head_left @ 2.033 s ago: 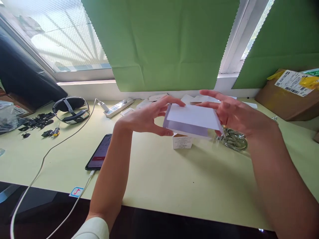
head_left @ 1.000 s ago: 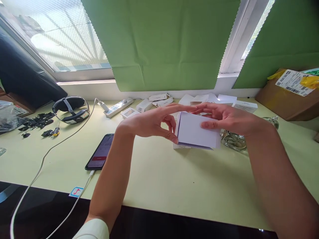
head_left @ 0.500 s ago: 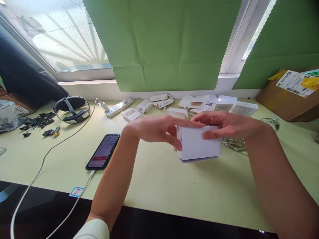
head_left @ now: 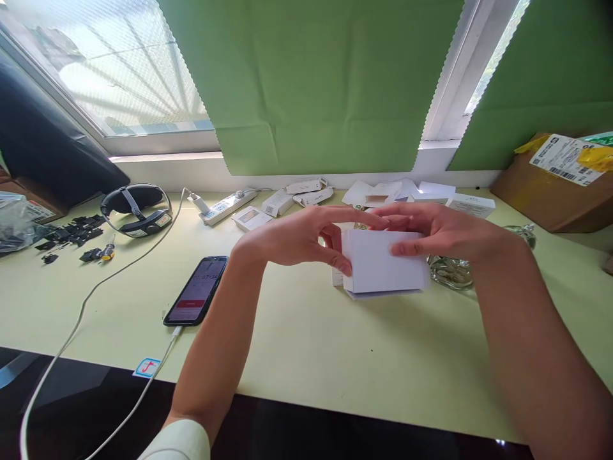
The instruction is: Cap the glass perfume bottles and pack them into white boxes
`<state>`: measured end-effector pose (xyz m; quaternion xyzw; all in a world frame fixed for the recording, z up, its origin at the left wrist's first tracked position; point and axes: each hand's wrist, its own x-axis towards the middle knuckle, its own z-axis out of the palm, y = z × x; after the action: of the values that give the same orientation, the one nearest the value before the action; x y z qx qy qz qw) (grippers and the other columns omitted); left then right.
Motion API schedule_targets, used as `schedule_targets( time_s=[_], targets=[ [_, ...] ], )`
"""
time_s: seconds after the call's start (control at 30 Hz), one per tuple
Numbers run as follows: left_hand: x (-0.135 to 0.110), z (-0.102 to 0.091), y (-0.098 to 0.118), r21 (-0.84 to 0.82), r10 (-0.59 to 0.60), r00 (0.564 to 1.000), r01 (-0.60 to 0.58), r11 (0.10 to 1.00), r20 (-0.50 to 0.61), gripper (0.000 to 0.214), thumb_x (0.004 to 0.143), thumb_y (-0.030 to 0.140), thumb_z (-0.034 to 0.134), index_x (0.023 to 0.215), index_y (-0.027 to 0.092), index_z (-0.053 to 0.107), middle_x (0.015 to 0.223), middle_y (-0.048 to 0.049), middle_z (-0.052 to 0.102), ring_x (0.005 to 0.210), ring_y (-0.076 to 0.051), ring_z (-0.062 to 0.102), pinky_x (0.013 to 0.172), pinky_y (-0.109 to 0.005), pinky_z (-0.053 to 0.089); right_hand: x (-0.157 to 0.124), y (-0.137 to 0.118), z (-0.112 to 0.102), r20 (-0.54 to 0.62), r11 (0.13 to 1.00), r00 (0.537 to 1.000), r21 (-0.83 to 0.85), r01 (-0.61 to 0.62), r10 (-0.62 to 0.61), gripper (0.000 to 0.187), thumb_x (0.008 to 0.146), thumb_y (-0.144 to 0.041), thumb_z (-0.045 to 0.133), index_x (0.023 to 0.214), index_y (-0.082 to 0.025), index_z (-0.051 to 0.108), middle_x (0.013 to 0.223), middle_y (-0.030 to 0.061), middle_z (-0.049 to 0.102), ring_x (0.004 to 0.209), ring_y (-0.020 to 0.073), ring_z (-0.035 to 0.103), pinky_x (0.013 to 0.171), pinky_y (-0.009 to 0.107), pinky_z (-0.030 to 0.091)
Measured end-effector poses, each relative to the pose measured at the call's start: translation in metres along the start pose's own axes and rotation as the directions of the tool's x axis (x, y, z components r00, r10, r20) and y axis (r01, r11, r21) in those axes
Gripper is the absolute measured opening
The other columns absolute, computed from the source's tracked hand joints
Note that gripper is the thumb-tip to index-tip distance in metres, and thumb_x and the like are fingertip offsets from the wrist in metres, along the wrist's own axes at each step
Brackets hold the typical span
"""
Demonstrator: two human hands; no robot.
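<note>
So there's a plain white box (head_left: pixel 385 262) up in the air over the middle of the bench (head_left: pixel 306 345), between the front and back edges, with 2 hands on it. The left grip (head_left: pixel 299 236) is closed around its left end, thumb on the near corner, index finger stretched along the far side. The right grip (head_left: pixel 445 236) has its thumb flat on the top face and its fingers round the back; can't see those fingertips. A smaller printed box (head_left: pixel 337 276) peeks out behind. A phone (head_left: pixel 196 292) lies toward the front edge on the left, a headset (head_left: pixel 152 225) near the back left corner, and a cardboard box (head_left: pixel 550 191) fills the back right corner.
</note>
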<state>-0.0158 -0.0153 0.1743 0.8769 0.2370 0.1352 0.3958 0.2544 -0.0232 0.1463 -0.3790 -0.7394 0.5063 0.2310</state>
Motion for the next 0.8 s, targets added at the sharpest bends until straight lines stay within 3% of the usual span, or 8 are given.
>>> schedule_targets(
  time_s=[0.13,0.27,0.4,0.53,0.67,0.8],
  targets=[
    [-0.005,-0.007,0.003,0.044,0.090,0.995,-0.088,0.995,-0.049,0.056,0.089,0.029,0.065,0.142,0.036,0.050,0.153,-0.0063,0.043,0.108,-0.018,0.065,0.090,-0.032,0.057,0.002,0.001,-0.004,-0.112,0.999,0.993,0.033,-0.022,0.025,0.054,0.075,-0.044,0.077,0.127,-0.037,0.064,0.121,0.0027,0.072,0.108,0.0281,0.068,0.084,0.042,0.059],
    [-0.006,-0.004,0.006,0.124,0.105,0.994,-0.103,0.987,-0.007,0.065,0.083,0.038,0.072,0.143,0.043,0.046,0.160,-0.0002,0.029,0.138,-0.028,0.043,0.090,-0.032,0.057,0.005,-0.001,-0.002,-0.160,0.998,0.987,0.063,-0.022,0.032,0.054,0.075,-0.047,0.075,0.127,-0.037,0.063,0.122,0.0029,0.071,0.108,0.0287,0.069,0.085,0.045,0.059],
    [0.001,0.011,0.001,0.217,0.060,0.994,-0.038,0.975,-0.096,0.085,0.075,0.048,0.078,0.147,0.051,0.034,0.159,0.0006,0.022,0.131,-0.032,0.045,0.089,-0.038,0.057,0.007,-0.002,0.004,-0.195,0.995,0.980,0.103,-0.008,0.029,0.054,0.077,-0.049,0.072,0.128,-0.037,0.061,0.121,0.0034,0.071,0.102,0.0287,0.071,0.081,0.046,0.059],
    [0.009,0.018,-0.008,0.248,0.024,0.984,0.021,0.968,-0.177,0.079,0.080,0.053,0.071,0.148,0.053,0.030,0.151,-0.0026,0.026,0.123,-0.029,0.047,0.091,-0.039,0.054,0.008,-0.004,0.009,-0.227,0.994,0.974,0.099,0.050,-0.026,0.045,0.081,-0.049,0.070,0.123,-0.036,0.064,0.123,0.0031,0.069,0.103,0.0268,0.069,0.080,0.041,0.059],
    [0.011,0.009,-0.021,0.210,0.066,0.982,-0.029,0.977,-0.174,0.077,0.082,0.057,0.068,0.149,0.048,0.032,0.144,-0.0062,0.033,0.128,-0.029,0.040,0.087,-0.032,0.054,0.008,-0.005,0.010,-0.256,0.995,0.963,0.037,0.097,-0.084,0.042,0.086,-0.054,0.064,0.124,-0.035,0.063,0.113,0.0027,0.069,0.093,0.0225,0.068,0.068,0.032,0.058],
    [0.009,-0.003,-0.029,0.147,0.069,0.984,-0.044,0.988,-0.167,0.071,0.090,0.061,0.054,0.152,0.039,0.031,0.139,-0.0098,0.043,0.119,-0.026,0.048,0.090,-0.033,0.051,0.006,-0.005,0.008,-0.279,0.974,0.941,0.061,0.217,-0.192,0.054,0.090,-0.065,0.050,0.135,-0.034,0.055,0.105,0.0049,0.067,0.078,0.0198,0.064,0.054,0.030,0.052]
  ],
)
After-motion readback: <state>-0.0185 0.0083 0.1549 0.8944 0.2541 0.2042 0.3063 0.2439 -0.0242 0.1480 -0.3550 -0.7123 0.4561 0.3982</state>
